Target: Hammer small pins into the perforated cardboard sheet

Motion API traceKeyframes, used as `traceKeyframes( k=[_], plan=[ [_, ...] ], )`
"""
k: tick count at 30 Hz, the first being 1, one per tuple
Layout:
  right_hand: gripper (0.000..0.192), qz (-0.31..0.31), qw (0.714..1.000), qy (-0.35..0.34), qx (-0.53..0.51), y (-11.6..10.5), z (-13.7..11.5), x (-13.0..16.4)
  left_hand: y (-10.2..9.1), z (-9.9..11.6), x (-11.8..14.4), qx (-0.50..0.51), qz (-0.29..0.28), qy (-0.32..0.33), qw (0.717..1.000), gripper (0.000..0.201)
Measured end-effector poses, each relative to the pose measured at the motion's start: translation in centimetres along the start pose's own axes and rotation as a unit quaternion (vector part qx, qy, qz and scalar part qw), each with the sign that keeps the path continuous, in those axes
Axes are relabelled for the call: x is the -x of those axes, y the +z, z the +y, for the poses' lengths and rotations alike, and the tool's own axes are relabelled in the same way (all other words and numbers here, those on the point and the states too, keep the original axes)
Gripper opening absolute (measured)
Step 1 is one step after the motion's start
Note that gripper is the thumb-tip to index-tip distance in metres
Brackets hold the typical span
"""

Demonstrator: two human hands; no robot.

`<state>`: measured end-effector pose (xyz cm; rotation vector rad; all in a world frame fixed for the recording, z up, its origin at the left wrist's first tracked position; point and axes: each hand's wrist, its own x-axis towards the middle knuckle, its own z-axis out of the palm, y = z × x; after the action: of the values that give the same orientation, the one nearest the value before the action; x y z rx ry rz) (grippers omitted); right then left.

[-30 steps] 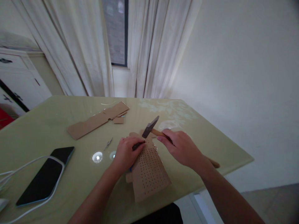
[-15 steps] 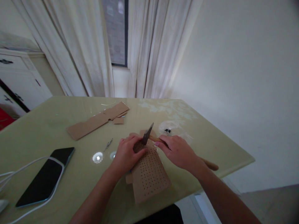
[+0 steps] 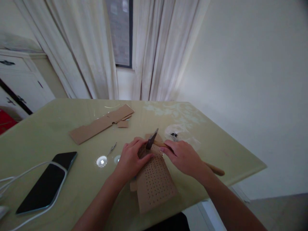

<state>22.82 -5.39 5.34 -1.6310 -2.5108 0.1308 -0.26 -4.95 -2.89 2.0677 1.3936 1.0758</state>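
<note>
A hammer [image 3: 152,139] with a dark metal head and a long wooden handle is in my right hand [image 3: 182,157], its fingers wrapped round the handle partway along. The hammer head sits low over the far part of a brown cardboard sheet [image 3: 157,184] dotted with rows of small holes. Beside the head, my left hand [image 3: 133,159] lies on the sheet's left side, thumb and fingers closed in a pinch. Whatever is between these fingers is hidden. More cardboard shows under the sheet.
Cut cardboard strips [image 3: 101,125] lie further back. A thin metal tool [image 3: 112,148] is left of my left hand. A black tablet [image 3: 47,184] with a white cable [image 3: 63,179] over it lies at left. Clear plastic [image 3: 190,140] with small black pieces [image 3: 174,135] lies beyond my right hand.
The view has shifted very slightly. Both hands, the hammer and the cardboard sheet stay in nearly the same places.
</note>
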Motion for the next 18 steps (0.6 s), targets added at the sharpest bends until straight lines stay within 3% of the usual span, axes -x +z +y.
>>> traceKeyframes(
  k=[3, 9, 14, 18],
  plan=[
    [0.036, 0.025, 0.999, 0.007, -0.034, 0.3, 0.3, -0.1, -0.1, 0.0, 0.0, -0.005, -0.003, -0.004, 1.000, 0.037],
    [0.031, -0.007, 0.998, 0.003, -0.066, 0.4, 0.4, -0.3, 0.1, -0.1, 0.2, 0.004, 0.011, -0.010, 1.000, 0.042],
    [0.040, 0.122, 0.976, 0.020, -0.178, -1.1, 1.4, -1.7, 0.0, 0.2, 0.5, 0.020, 0.034, -0.035, 0.999, 0.047],
    [0.041, 0.250, 0.920, 0.032, -0.300, -0.5, 2.2, -3.0, -0.1, -0.1, 0.6, 0.057, 0.091, -0.053, 0.993, 0.033]
  ],
)
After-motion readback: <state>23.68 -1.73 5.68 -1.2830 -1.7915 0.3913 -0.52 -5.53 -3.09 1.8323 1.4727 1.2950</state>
